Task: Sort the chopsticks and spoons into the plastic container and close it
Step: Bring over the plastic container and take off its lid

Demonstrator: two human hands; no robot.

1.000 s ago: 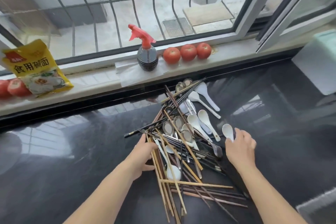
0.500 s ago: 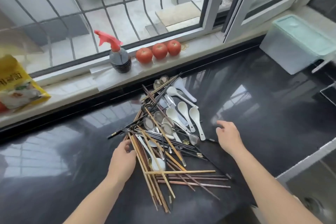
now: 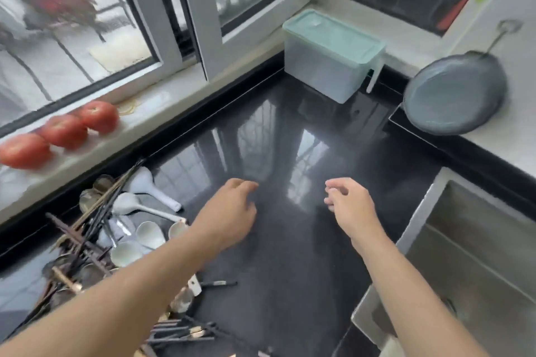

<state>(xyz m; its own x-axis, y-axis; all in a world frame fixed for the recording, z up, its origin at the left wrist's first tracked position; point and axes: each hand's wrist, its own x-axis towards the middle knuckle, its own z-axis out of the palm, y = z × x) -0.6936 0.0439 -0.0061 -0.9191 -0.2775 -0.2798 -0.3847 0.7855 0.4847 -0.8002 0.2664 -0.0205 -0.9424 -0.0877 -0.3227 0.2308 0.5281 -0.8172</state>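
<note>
While both arms reach out over the black countertop (image 3: 290, 255), I see my left hand (image 3: 229, 217) and right hand (image 3: 351, 206) hanging empty, fingers loosely curled, gripping nothing. Nearest on the left lies the tangled pile of chopsticks (image 3: 95, 217) mixed with white ceramic spoons (image 3: 145, 206) and metal spoons (image 3: 90, 200), partly hidden by the left forearm. Off to the right sits the steel sink (image 3: 478, 269). Farther back, in the corner under the window, stands the plastic container (image 3: 324, 66), its pale green lid (image 3: 333, 35) in place, well apart from the pile. My judgement: fetching it comes first, best done with one hand on each side wall, lifted level and set just beside the cutlery before opening. Three tomatoes (image 3: 63, 130) line the sill; a grey pan (image 3: 452, 93) hangs on the wall.
</note>
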